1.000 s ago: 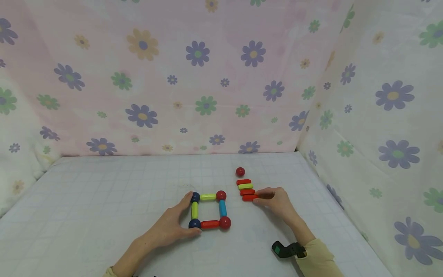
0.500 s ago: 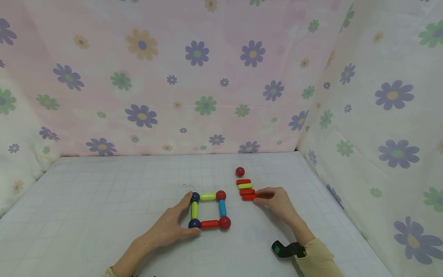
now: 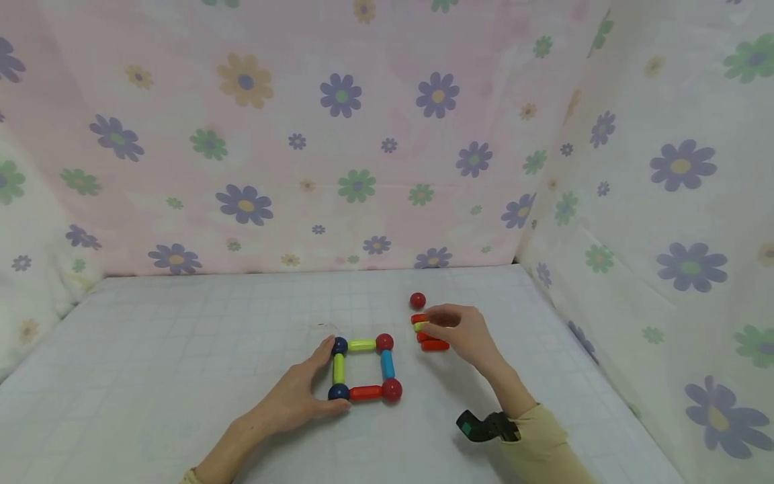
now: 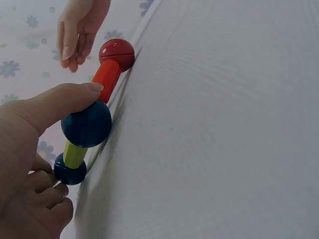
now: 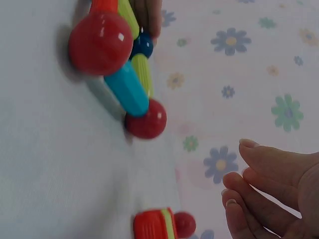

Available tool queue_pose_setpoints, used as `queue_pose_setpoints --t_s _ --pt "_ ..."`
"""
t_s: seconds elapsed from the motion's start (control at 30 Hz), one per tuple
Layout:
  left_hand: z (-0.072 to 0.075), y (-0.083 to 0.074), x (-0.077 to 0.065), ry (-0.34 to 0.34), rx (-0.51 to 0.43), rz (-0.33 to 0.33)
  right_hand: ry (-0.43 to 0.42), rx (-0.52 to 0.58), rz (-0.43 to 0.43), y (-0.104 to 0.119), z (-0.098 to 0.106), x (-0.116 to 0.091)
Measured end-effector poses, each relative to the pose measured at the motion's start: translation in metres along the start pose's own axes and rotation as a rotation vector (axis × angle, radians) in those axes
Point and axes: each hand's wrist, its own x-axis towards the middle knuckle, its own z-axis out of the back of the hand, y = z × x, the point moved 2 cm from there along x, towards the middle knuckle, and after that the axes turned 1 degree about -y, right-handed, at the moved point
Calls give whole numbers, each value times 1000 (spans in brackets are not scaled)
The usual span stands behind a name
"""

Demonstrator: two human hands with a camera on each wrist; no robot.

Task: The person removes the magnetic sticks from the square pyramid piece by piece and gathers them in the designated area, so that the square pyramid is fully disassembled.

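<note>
A square (image 3: pixel 365 392) of magnetic rods and balls lies flat on the table: two dark blue balls on its left, two red balls on its right, joined by yellow-green, blue and red rods. My left hand (image 3: pixel 293 396) holds its left side, thumb at the near blue ball (image 4: pixel 87 124) and fingers by the far blue ball (image 4: pixel 70 170). Above a row of loose rods (image 3: pixel 435 346), red and yellow-green, hovers my right hand (image 3: pixel 468 336). The right wrist view shows its fingers (image 5: pixel 249 199) loosely bent, nothing between them, apart from the rods. It partly hides the row in the head view.
A loose red ball (image 3: pixel 417 300) sits just beyond the rod row. A black strap-like device (image 3: pixel 484 427) is on the right wrist. Flowered cloth (image 3: pixel 357 134) walls the back and right of the white table (image 3: pixel 151 349).
My right hand has left the nearest red rod, rising and moving slightly left and away over the row. The left hand and the square stay as they were.
</note>
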Motion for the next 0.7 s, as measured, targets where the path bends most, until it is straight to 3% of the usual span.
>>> queue_pose_setpoints --t_s 0.2,0.43,0.7 --pt "-1 1 1 -5 5 -1 -5 18 82 35 -30 7" --pt "-2 3 2 3 -12 -15 48 -40 46 28 -60 6" --pt "0 2 1 -16 2 -23 121 -181 54 22 -76 6"
